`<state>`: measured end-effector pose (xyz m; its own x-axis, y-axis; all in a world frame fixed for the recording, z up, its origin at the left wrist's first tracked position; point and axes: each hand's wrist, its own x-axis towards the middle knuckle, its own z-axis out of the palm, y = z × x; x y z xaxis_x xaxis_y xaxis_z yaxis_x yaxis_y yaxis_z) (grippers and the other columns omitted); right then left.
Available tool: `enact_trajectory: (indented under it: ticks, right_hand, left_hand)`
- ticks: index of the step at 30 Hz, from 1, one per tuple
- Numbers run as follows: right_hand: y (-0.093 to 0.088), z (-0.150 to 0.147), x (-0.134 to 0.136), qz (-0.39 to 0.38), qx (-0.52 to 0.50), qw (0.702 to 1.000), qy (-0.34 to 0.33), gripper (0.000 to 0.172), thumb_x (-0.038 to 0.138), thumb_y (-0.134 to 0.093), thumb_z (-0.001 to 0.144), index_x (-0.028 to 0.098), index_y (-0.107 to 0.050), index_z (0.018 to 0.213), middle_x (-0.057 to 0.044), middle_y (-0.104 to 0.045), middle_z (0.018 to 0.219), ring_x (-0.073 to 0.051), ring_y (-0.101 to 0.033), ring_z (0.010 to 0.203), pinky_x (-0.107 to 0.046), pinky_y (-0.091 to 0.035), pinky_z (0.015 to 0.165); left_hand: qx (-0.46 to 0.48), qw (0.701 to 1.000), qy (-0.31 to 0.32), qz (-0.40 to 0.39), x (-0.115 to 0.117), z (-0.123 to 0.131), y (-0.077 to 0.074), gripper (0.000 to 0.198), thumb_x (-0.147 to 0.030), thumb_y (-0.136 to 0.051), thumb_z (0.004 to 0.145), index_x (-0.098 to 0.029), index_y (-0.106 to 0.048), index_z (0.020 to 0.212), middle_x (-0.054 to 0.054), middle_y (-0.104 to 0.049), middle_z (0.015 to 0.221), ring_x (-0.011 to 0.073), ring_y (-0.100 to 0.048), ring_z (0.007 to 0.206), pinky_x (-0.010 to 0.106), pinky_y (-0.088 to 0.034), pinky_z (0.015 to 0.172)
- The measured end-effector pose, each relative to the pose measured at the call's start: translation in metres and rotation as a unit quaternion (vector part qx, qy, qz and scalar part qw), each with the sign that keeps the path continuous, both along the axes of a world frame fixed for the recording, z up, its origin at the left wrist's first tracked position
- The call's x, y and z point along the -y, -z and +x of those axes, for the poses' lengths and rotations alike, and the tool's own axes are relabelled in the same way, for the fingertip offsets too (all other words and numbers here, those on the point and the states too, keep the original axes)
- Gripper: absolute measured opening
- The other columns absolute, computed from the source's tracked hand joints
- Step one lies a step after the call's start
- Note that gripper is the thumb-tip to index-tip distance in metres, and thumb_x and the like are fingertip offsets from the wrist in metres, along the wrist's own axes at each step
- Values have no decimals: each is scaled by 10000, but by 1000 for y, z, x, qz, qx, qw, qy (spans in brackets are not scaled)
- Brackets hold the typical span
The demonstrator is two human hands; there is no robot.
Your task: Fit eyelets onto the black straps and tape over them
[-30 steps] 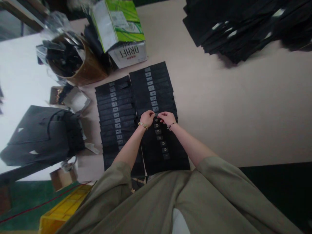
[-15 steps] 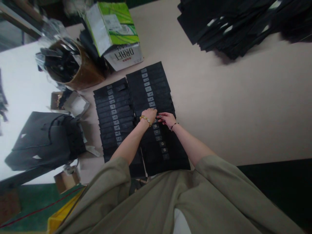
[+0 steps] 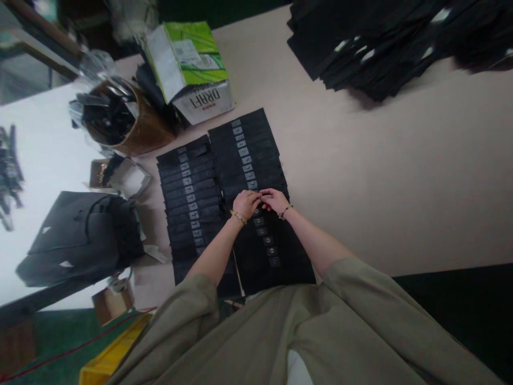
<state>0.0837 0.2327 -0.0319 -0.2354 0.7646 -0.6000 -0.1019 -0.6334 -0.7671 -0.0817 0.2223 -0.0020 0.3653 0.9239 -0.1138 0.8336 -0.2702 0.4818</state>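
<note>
Two columns of overlapping black fabric pieces lie before me, a left column [image 3: 206, 192] and a right column [image 3: 262, 141]. Down each runs a line of small square grey labels [image 3: 243, 153], and the nearer ones in the right column carry a round pale mark. Over the middle of the right column, my left hand [image 3: 246, 203] rests with its fingers bent and drawn together. Against its fingertips, my right hand [image 3: 276, 201] is pinched at one of the labels. Whatever lies between the fingers is too small and too covered to make out.
A green and white carton [image 3: 192, 64] and a brown round bin [image 3: 148, 125] full of dark items stand at the back left. Small open boxes [image 3: 130, 179] and a dark grey bag [image 3: 76, 235] are at the left. A black fabric pile [image 3: 360, 48] lies far right.
My right hand's fingers have closed in against my left hand's fingertips at the label line. The whole view has shifted slightly, with things appearing a little lower.
</note>
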Motion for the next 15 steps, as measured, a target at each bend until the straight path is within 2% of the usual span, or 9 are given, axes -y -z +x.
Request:
enact_trajectory:
  ticks: [3,8,15]
  right_hand:
    - [3,2,1,-15,-20,999,24,287,155,-683,832,146,-607,1108,-24,-734,774,-88,-645,515,-149,-470,402]
    - [8,4,1,-38,-51,996,69,282,188,-657,845,159,-590,1117,-116,-753,1051,-104,-688,604,-158,-492,427]
    - [5,6,3,-50,-84,992,82,261,69,-607,792,154,-621,1039,-121,-743,1098,-134,-730,708,-172,-528,485]
  left_hand:
    - [5,999,-34,-5,-8,1,2,245,-346,-575,928,-228,-731,1076,54,-725,1057,216,-595,998,339,-452,906]
    - [7,987,-157,-17,-36,-7,7,241,-321,-626,893,-239,-729,1095,48,-717,1112,223,-591,1046,349,-441,950]
    - [7,983,-168,-68,-53,-13,15,253,-292,-645,868,-269,-748,1098,45,-713,1098,216,-604,1018,338,-462,943]
